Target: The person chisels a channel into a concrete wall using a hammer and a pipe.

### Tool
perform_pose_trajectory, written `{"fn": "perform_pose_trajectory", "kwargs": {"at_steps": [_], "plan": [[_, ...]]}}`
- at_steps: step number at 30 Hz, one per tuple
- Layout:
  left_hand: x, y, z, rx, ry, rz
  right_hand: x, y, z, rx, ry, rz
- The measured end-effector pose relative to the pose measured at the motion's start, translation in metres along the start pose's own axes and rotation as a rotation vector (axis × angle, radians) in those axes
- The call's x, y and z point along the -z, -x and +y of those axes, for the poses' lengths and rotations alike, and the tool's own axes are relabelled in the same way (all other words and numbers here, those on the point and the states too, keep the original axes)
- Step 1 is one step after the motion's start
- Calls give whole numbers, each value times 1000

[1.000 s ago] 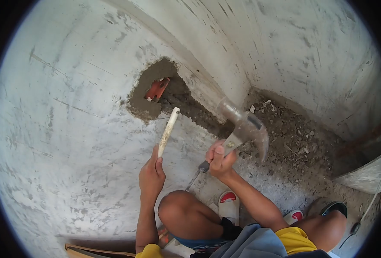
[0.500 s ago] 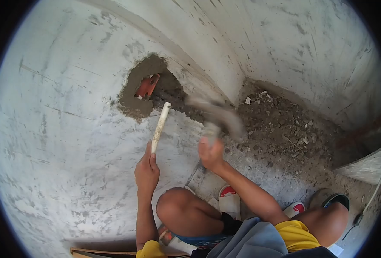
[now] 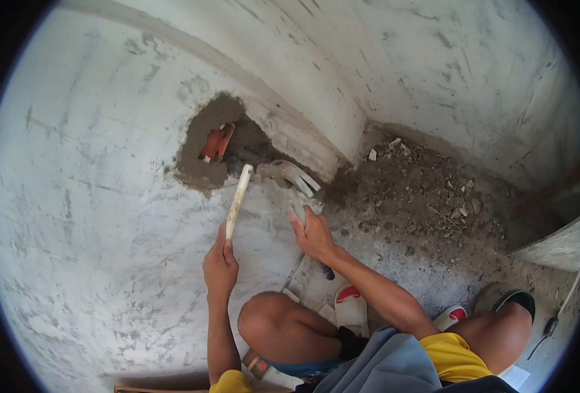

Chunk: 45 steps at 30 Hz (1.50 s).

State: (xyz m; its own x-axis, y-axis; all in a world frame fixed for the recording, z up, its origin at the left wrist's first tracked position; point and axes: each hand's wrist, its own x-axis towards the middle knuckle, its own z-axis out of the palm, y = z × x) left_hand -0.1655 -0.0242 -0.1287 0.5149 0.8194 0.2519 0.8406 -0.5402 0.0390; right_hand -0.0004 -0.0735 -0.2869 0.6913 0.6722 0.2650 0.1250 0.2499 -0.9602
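My left hand (image 3: pixel 221 265) is closed around the lower part of a worn whitish rod (image 3: pixel 239 202), which has a dark spot near its upper end. The rod slants upward in front of the wall, its top just below a patch of grey mortar (image 3: pixel 195 167). Within that patch an orange-red box (image 3: pixel 218 142) shows in a hole in the wall. My right hand (image 3: pixel 315 234) grips the handle of a claw hammer (image 3: pixel 286 173). The hammer's striking face is close beside the rod's upper end, and its claw points down to the right.
Rubble (image 3: pixel 427 190) and dirt cover the floor in the corner at the right. A curved pale board or container edge (image 3: pixel 555 245) stands there, near a cable (image 3: pixel 568 291). My bent knee (image 3: pixel 280 321) and slippers (image 3: pixel 350 308) are below my hands.
The hammer, blurred at the right half a second ago, has swung left to the rod's upper end. My left hand still holds the rod in nearly the same place.
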Motion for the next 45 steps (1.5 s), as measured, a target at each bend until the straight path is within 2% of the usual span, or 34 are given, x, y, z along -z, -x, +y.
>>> {"fn": "perform_pose_trajectory", "kwargs": {"at_steps": [2,3,5,6,8,9,11,12,14,17,18,20,21,24,26,30,32,33,35,36,38,39,40,41,42,45], "plan": [[-5,2,-7,-34,39,28,6,3,-4,103,-181,99],[-2,3,-6,-26,31,20,3,9,-2,92,-187,93],[4,1,3,63,3,-61,-4,19,2,147,-469,160],[5,3,-1,66,0,-63,-8,18,-1,143,-471,158],[-2,0,-9,-29,23,5,-13,10,-4,66,-192,48],[-7,0,-13,-43,29,5,-7,9,0,71,-185,61],[-11,-4,-22,-111,17,62,0,7,4,-133,-63,-115],[-12,-10,-20,-115,19,78,2,2,3,-117,-63,-113],[-11,-4,-23,-13,7,-12,-6,17,-1,64,-340,154],[-9,-5,-23,-1,23,-21,-33,29,23,126,-516,181],[-8,-6,-23,-9,28,-19,-33,23,23,132,-512,186],[-10,-9,-25,-83,17,41,-30,11,24,47,-21,57],[-10,-9,-28,-99,12,40,-23,12,21,46,-25,73],[-13,-10,-36,-102,-30,60,-6,14,11,-63,-142,-61],[-13,-11,-32,-37,-14,15,-11,21,5,91,-402,178],[-21,-13,-40,-158,17,100,-17,13,-4,131,-356,261],[-21,-13,-43,-121,97,81,-5,6,5,-108,-60,-170],[-17,-14,-40,-130,96,89,-2,5,7,-100,-63,-163],[-12,-8,-34,-8,201,-38,2,7,10,-74,-142,-75],[-14,-3,-36,4,199,-40,3,10,14,-79,-144,-87],[-24,7,-37,-205,288,-54,13,3,4,-77,-450,-43],[-22,14,-27,-191,344,-101,17,-1,-5,-75,-448,-63],[-24,21,-25,-176,348,-86,22,-7,-16,-137,-585,-17],[-26,27,-23,-185,386,-148,26,-10,-24,-201,-719,30],[-28,33,-21,-197,423,-211,29,-11,-27,-194,-716,14],[-27,45,-15,-163,440,-209,42,-18,-30,-292,-853,-10]]}}
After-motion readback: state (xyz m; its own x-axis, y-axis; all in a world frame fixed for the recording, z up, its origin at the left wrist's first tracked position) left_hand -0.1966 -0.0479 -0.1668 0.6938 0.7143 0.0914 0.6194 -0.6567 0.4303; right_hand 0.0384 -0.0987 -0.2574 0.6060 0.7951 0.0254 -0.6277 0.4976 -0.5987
